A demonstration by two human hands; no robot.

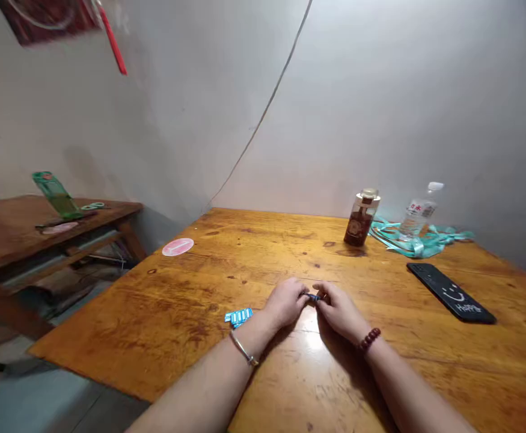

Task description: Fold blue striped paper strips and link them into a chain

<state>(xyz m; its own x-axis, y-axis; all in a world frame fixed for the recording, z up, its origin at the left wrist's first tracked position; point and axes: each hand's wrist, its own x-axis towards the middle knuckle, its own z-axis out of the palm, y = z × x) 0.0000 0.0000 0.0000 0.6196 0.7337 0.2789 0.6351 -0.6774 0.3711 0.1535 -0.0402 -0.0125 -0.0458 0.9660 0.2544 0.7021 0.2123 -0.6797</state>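
At lower center of the frame, the left hand (285, 302) and right hand (338, 311) pinched a small blue piece (312, 296), fingers (299, 290) clamped together, its long axis crosswise between them, with a blue strip (238, 317) just beside the left hand.

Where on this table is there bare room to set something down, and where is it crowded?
Bare wood runs between the pink disc and brown bottle, and between the right hand and the black phone case. Crowded: back right, with the water bottle and teal ribbon, and the left hand, pinching a blue piece beside blue strips.
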